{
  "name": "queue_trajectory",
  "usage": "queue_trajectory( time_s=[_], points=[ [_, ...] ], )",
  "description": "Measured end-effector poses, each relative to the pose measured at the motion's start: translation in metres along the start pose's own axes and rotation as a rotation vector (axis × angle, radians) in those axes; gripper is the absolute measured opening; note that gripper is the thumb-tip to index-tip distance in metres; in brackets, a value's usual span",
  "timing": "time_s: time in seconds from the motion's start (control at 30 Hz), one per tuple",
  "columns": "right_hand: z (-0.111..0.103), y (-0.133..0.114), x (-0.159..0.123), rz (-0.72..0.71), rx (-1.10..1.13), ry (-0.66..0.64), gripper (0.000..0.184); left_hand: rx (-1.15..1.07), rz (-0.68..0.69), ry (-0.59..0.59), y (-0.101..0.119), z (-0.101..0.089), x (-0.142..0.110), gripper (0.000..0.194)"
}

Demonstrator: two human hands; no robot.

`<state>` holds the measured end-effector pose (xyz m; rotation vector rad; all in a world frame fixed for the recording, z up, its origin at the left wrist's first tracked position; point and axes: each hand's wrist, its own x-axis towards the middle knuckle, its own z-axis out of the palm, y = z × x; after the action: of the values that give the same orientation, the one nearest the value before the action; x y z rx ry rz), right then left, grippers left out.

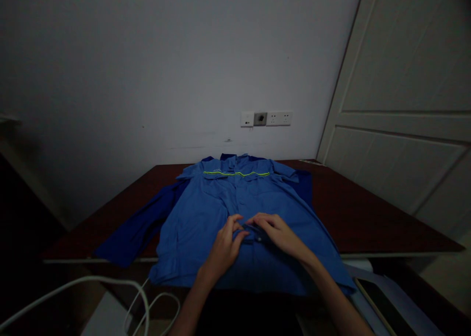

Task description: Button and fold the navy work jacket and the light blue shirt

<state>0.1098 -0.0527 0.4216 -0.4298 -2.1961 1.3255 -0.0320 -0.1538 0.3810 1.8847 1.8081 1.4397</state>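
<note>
A blue work jacket [198,218] lies front up with its collar toward the wall, a yellow-green stripe across its chest and darker blue sleeves. Its lower hem hangs over the table's near edge. At the lower middle of the front placket, my left hand [226,245] pinches the fabric between thumb and fingers. My right hand [275,230] grips the placket just beside it, fingers curled in. A small shiny round fastener, perhaps a snap or button, shows by the right fingers. The fingertips partly cover the fold of cloth between them.
The dark red-brown table [353,218] stands against a wall with sockets [278,118]. A white cable [99,279] loops at lower left. A dark flat phone-like object [382,304] lies below the table's right edge. A white panelled door [405,105] stands at right.
</note>
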Motion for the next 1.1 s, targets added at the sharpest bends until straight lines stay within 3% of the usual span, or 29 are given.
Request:
queue_trajectory(
  time_s=[0.23, 0.67, 0.8, 0.97, 1.1],
  points=[
    [-0.003, 0.007, 0.008, 0.103, 0.155, 0.013, 0.034, 0.253, 0.250, 0.061, -0.006, -0.002, 0.003, 0.019],
    [-0.008, 0.004, 0.013, 0.029, 0.004, -0.063, 0.026, 0.609, 0.416, 0.052, -0.001, -0.007, 0.006, 0.019],
    [-0.012, 0.001, 0.014, -0.060, -0.083, -0.065, 0.031, 0.422, 0.348, 0.026, 0.002, -0.009, 0.009, 0.017],
    [-0.010, -0.006, 0.010, -0.181, -0.273, -0.037, 0.033, -0.009, 0.111, 0.033, 0.005, -0.018, 0.017, 0.019],
    [-0.004, -0.008, 0.007, -0.285, -0.366, -0.020, 0.034, -0.186, -0.022, -0.073, 0.003, -0.018, 0.022, 0.022]
  ],
)
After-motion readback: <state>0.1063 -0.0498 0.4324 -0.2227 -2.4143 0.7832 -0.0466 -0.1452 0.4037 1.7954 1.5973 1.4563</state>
